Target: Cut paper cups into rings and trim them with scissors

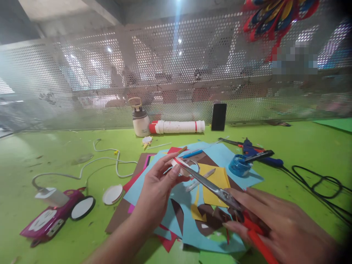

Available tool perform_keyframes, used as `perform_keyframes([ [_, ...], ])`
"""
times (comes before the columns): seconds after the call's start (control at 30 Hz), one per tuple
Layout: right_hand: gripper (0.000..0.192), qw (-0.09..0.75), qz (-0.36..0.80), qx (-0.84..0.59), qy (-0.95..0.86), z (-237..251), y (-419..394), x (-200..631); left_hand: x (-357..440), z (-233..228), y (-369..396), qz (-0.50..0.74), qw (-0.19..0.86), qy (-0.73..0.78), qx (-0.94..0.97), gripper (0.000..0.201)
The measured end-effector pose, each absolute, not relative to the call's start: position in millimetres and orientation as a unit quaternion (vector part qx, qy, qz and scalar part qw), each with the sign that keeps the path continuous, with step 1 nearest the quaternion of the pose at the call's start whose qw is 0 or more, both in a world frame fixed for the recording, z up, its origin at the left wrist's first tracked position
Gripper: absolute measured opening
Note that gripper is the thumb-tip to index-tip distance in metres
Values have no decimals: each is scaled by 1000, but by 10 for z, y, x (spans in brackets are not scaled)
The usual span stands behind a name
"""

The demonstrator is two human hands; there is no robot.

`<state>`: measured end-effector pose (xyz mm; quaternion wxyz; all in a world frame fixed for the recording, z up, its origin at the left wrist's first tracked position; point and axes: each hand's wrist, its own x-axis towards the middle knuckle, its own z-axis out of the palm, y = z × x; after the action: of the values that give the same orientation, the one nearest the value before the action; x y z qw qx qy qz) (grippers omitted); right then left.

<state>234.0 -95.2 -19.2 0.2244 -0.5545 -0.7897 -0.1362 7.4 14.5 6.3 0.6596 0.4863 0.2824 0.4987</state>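
The left hand (158,183) pinches a small white paper piece with a red stripe (180,164) between thumb and fingers, just above the pile of colored paper sheets (189,205) on the green table (49,165). The right hand (277,223) is closed around the red handles of the scissors (217,190), and the silver blades point up to the paper piece and touch it. The handles are mostly hidden inside the hand, and the wrist is cut off at the edge. It is hard to tell how far the blades are apart. The paper piece is small and a bit blurry, so its shape is not clear. A blue tape roll (238,165) and a blue glue gun (257,152) lie to the right on the paper. A white bottle (140,123), a white tube with red ends (177,127) and a dark phone (219,116) stand at the back by the mesh wall (82,73). A pink toy car (55,216) sits at the left. No words can be read on anything.
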Motion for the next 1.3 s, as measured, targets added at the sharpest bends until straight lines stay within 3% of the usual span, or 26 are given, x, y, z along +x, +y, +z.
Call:
perform_keyframes([
  [0.53,37,302,-126,-577,-749,-216,-914,2279,91,91,141,504,660,284,480,23],
  [0.87,35,246,-113,-555,-787,-192,-962,2349,85,66,169,502,658,286,483,22],
  [1.3,35,257,-62,-569,-779,-138,-947,2317,43,101,190,506,675,301,444,48],
])
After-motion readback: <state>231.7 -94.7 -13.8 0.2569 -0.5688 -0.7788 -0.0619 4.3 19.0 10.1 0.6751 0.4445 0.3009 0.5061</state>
